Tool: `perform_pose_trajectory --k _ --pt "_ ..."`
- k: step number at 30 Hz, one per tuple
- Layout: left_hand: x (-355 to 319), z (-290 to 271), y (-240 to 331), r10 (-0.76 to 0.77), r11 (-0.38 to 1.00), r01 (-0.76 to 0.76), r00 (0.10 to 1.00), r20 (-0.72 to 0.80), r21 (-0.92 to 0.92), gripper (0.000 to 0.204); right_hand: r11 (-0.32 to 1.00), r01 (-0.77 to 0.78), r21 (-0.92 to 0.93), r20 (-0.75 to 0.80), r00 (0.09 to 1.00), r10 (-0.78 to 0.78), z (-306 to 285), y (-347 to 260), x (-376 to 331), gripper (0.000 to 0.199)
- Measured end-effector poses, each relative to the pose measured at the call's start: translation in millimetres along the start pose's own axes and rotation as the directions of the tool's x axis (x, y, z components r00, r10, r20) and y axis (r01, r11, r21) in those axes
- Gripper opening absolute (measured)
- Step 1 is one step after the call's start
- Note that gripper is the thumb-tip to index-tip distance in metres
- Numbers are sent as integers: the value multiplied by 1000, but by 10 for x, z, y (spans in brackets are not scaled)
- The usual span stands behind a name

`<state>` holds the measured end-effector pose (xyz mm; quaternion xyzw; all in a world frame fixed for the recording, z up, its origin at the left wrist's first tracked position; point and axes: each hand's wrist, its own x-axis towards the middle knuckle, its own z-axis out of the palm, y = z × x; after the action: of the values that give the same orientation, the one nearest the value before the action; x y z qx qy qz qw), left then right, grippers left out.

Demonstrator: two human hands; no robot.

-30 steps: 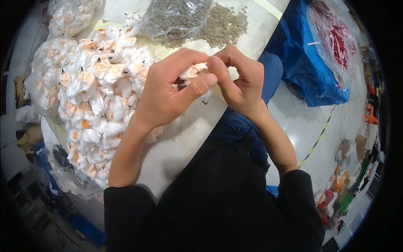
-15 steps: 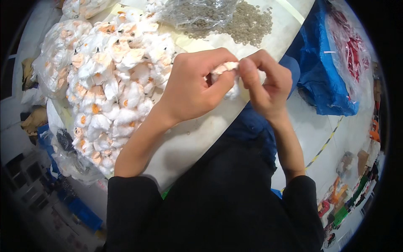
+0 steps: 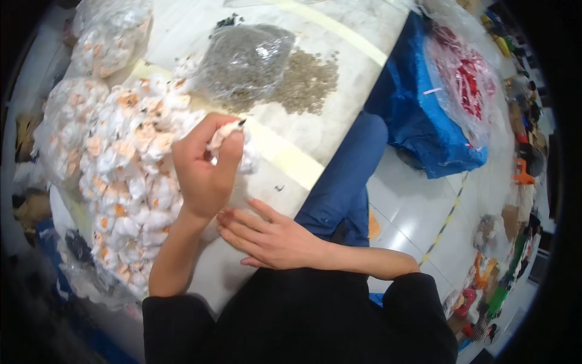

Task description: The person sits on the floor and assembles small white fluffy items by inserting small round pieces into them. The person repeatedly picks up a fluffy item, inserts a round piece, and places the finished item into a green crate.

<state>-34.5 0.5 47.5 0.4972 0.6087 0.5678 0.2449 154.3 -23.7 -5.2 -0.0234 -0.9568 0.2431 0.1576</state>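
My left hand point(image 3: 206, 173) is closed around an artificial flower point(image 3: 224, 133), peach and white, with a small dark tip poking up past the thumb. White fluffy material shows beside the fingers. Below it, my right hand point(image 3: 270, 238) lies low over the table with fingers stretched out, close to the left wrist; nothing shows in its grasp, though its palm is hidden. Just left of both hands is a big heap of similar white and peach flowers point(image 3: 130, 164). A tiny dark bit point(image 3: 279, 188) rests on the pale table point(image 3: 345, 79).
Beyond my hands sits a clear plastic bag point(image 3: 245, 60) full of small grey-brown round pieces, with a loose pile point(image 3: 306, 85) beside it. Another bag of flowers point(image 3: 115, 39) stands far left. A blue sack point(image 3: 418, 115) with red contents is right of the table.
My hands have come apart. The left keeps the flower and has shifted left; the right has let go, dropped toward me and left, and straightened its fingers. The view has shifted too.
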Motion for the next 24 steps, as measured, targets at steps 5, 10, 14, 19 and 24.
perform_pose_trajectory --k 5,10,14,19,24 --pt "-42 42 51 40 998 -35 994 99 -51 14 784 -587 -202 -204 808 552 -567 527 -623 87" --pt "-80 134 3 16 990 -3 996 92 -144 16 705 -621 -343 -492 758 428 -798 725 -826 63" --pt "-57 109 60 -5 998 10 997 80 -65 16 981 -151 -123 -295 949 109 -194 336 -386 52" --pt "-60 39 87 -26 993 27 1000 10 -112 15 997 -32 -65 -129 991 24 78 168 -162 57" --pt "-30 26 79 9 990 -6 1000 18 -138 14 884 -391 -258 -381 882 279 -443 640 -394 47"
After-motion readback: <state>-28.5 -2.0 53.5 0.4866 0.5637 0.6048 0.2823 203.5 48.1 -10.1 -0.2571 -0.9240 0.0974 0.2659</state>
